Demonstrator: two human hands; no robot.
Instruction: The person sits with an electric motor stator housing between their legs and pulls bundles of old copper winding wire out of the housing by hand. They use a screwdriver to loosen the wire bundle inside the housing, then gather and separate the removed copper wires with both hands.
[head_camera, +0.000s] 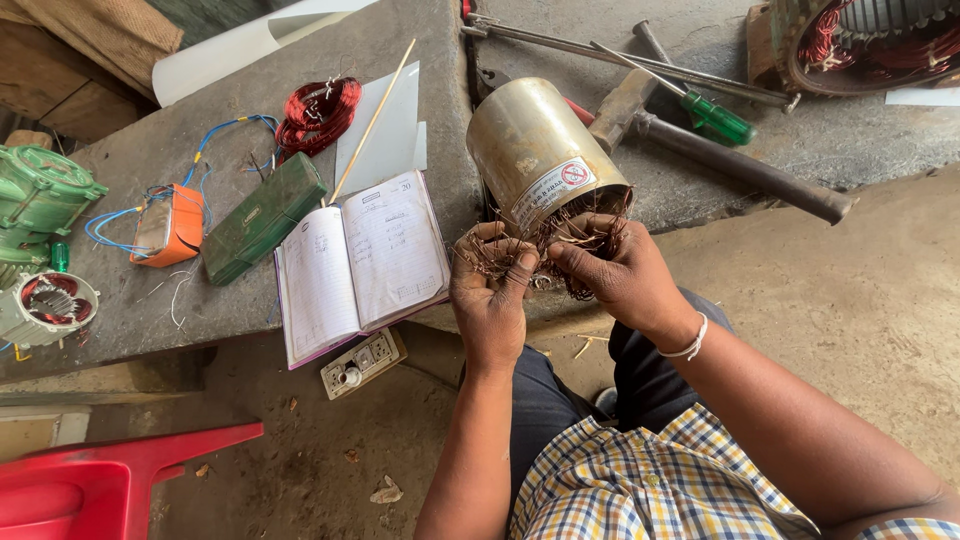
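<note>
Fingers (500, 262) of the left hand (490, 300) are curled closed on a tangle of thin copper wire (560, 245) that spills from the open near end of a metal cylinder (535, 150); fingers of the right hand (620, 275) are likewise pinched shut on strands of the same wire, thumb pointing toward the left hand. Head view: the cylinder lies tilted, its near rim touching both hands and its far end resting over the edge of the stone desk (400, 40), so it appears to be propped partly by the hands and lap. Risk, as a judgement: a hard pull on the wire could drag the cylinder off the desk edge toward the legs, since nothing visible clamps it. Cut strand ends look sharp and could prick or cut bare fingertips; no gloves are worn. A strand that snaps under tension could let a hand jerk back. The open notebook (360, 260) sits just beside the left hand and could be swept off the desk by a sudden move. A hammer (720, 150) and a green-handled screwdriver (715, 118) lie behind the cylinder, near but apart from it. Pose: both forearms reach forward from the body, wrists bent slightly inward, palms facing each other, hands nearly touching at the cylinder mouth. A white band circles the right wrist.
</note>
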